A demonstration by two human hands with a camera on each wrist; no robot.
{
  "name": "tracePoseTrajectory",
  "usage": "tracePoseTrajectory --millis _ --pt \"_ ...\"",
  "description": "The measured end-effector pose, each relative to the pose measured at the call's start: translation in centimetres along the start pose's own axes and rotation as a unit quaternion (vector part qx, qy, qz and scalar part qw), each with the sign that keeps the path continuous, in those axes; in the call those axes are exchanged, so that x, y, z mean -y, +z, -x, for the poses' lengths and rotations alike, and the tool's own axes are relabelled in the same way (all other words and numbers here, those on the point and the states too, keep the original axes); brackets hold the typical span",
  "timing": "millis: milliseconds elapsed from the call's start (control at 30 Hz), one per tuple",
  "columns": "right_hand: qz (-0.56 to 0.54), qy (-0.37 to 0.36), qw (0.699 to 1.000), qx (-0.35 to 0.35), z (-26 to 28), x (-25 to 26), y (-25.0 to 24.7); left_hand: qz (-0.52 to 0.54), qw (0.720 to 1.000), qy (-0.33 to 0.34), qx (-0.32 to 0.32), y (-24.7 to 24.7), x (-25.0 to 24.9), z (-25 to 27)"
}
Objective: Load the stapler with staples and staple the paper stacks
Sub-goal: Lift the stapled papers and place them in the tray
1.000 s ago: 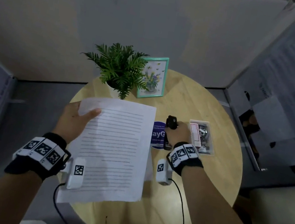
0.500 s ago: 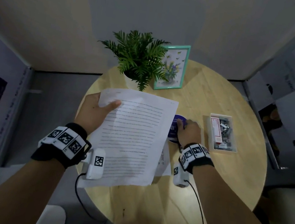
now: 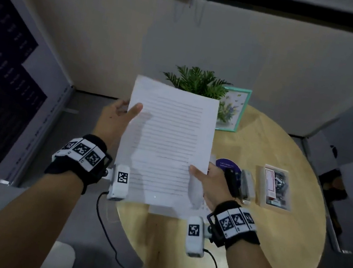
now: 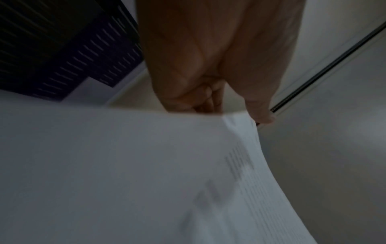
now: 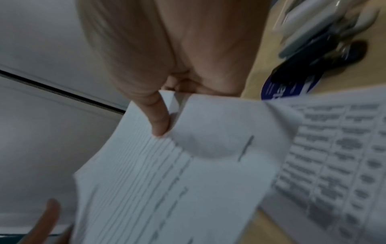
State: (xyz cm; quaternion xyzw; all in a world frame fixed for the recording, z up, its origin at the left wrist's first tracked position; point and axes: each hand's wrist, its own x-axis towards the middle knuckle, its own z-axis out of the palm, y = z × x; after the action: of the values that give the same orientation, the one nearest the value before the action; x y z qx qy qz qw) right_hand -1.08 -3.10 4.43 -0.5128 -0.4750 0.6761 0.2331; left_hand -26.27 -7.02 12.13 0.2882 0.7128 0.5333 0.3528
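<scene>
The paper stack [image 3: 166, 146] is lifted off the counter [image 3: 270, 238], held between both hands; the left hand [image 3: 114, 123] grips its upper left edge, thumb laid across the printed face and the remaining fingers [image 4: 206, 97] curled behind the sheets; the right hand [image 3: 212, 182] pinches the lower right edge, thumb [image 5: 158, 117] on top and the other fingers hidden beneath the pages. Just beyond the right fingers, on the counter, lie a black stapler [image 3: 231, 183] and, touching or nearly touching it, a pale grey stapler [image 3: 247, 186], partly over a round purple coaster [image 3: 226, 164]; further right of these stands a clear box [image 3: 275, 187] of staples and small bits. A second printed sheet [image 5: 334, 156] lies flat on the counter under the right hand. Past the top of the held stack are a green plant [image 3: 197, 82] and a teal picture frame [image 3: 233, 109].
</scene>
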Motion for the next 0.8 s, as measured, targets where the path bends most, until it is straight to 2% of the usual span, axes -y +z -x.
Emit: tracePoseTrajectory --millis 67,133,233,300,400,533,667,800 --pt "-0.009 -0.021 0.999 -0.023 0.2 0.7 2.2 -0.024 1.000 -0.019 -0.002 -2.2 0.8 1.4" --pt "-0.017 -0.026 0.998 -0.047 0.4 0.7 4.7 -0.084 0.995 -0.049 0.035 -4.4 2.2 3.2" --pt "-0.011 -0.014 0.999 -0.041 1.0 -0.4 9.3 -0.166 0.982 -0.063 0.064 -7.8 5.2 5.8" --pt "0.007 -0.016 1.000 -0.012 1.6 -1.6 12.7 -0.206 0.976 -0.062 0.025 -10.0 7.2 6.8" --pt "0.054 -0.001 0.996 0.065 2.4 -4.2 18.0 -0.312 0.947 -0.069 -0.027 -13.3 10.0 7.5" --pt "0.120 0.079 0.979 0.142 2.1 -9.2 24.4 -0.397 0.912 -0.105 -0.013 -17.2 13.8 6.5" --pt "0.091 0.229 0.964 0.099 0.1 -15.0 28.3 -0.442 0.889 -0.116 0.030 -19.0 17.7 3.0" --pt "0.101 0.309 0.944 0.058 -2.4 -21.6 29.5 -0.466 0.870 -0.139 0.083 -17.9 22.7 -0.7"
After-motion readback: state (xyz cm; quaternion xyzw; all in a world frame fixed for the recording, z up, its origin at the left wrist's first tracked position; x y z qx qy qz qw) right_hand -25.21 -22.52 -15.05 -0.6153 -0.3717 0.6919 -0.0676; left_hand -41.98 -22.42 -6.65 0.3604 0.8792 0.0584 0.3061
